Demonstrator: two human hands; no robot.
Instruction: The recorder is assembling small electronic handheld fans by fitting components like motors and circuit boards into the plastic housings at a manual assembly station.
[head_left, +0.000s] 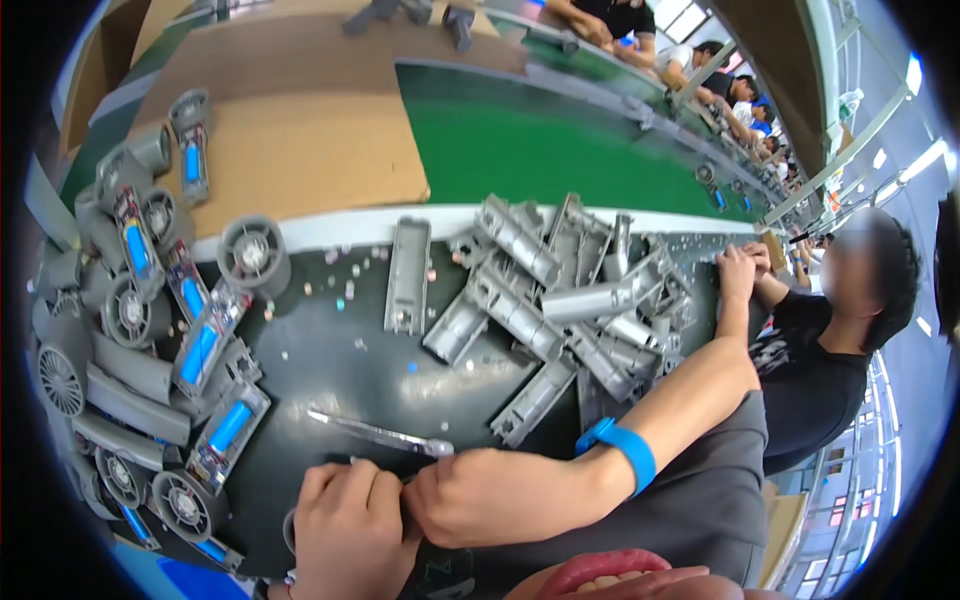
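Note:
My left hand (345,525) and my right hand (495,497) are close together at the table's near edge, both with curled fingers. A sliver of a grey rounded part (290,530) shows beside my left hand; whatever lies between the fingers is hidden. A blue band (620,452) circles my right wrist. Just beyond my knuckles lies a pair of metal tweezers (380,432), pointed end to the left. Ahead and to the right is a heap of empty grey half-shells (520,310). One grey half-shell (408,275) stands apart, left of that heap.
At left are piled grey fan housings (130,310), several open handles with blue cylindrical cells (205,345) among them. Small pale bits (345,290) are scattered on the dark tabletop (320,370). Past a white rail are cardboard (300,130) and a green belt (520,140). A co-worker (830,350) sits at right.

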